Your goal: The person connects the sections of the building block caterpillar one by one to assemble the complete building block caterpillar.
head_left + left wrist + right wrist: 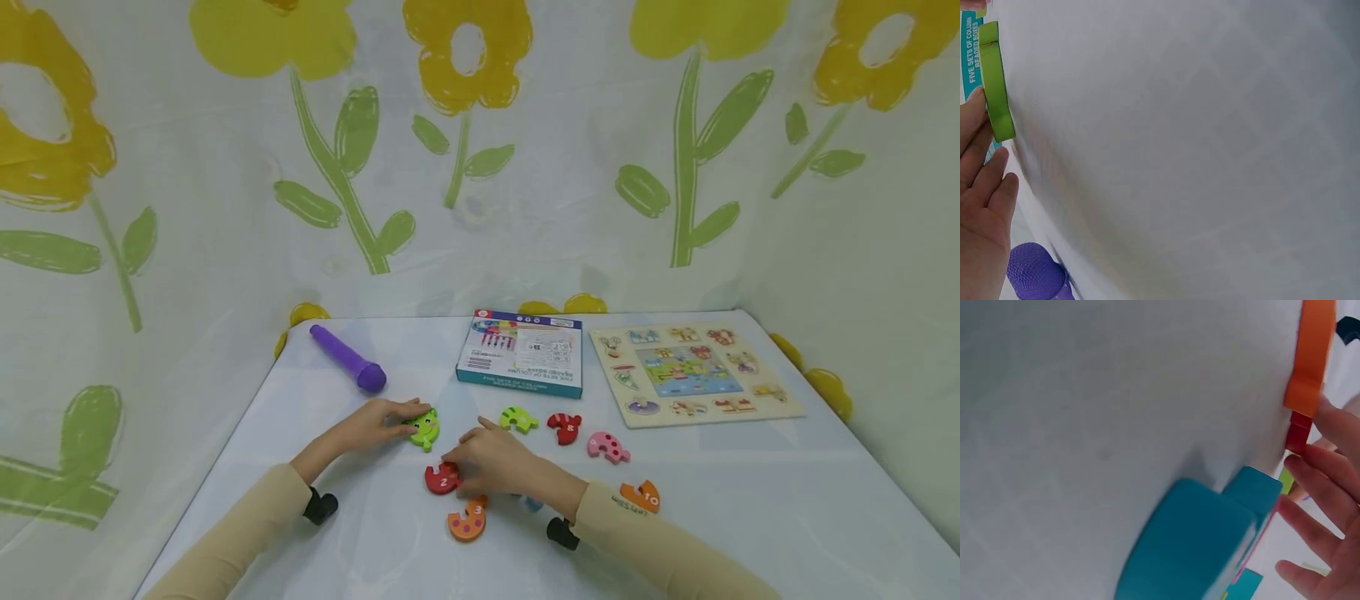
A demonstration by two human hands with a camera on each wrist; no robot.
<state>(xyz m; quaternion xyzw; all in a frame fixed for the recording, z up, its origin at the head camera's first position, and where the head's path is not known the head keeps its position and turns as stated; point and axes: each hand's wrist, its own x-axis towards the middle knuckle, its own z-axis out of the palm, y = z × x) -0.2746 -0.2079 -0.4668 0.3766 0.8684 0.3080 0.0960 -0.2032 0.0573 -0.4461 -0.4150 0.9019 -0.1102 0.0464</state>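
My left hand (378,422) holds the edge of a green caterpillar-head puzzle piece (426,430) with a smiling face; its fingertips touch the green side in the left wrist view. Just to the right, my right hand (495,458) pinches a red puzzle piece numbered 2 (441,479) at its right side, its fingers covering part of it. Below that lies an orange spotted piece numbered 3 (467,522). A blue piece (533,504) is mostly hidden under the right wrist; in the right wrist view a teal piece (1182,540) looms close.
A green striped piece (518,419), a red piece (564,428), a pink spotted piece (608,447) and an orange piece numbered 10 (641,497) lie to the right. Behind are a purple toy microphone (348,359), a flat box (521,354) and a wooden picture board (617,392).
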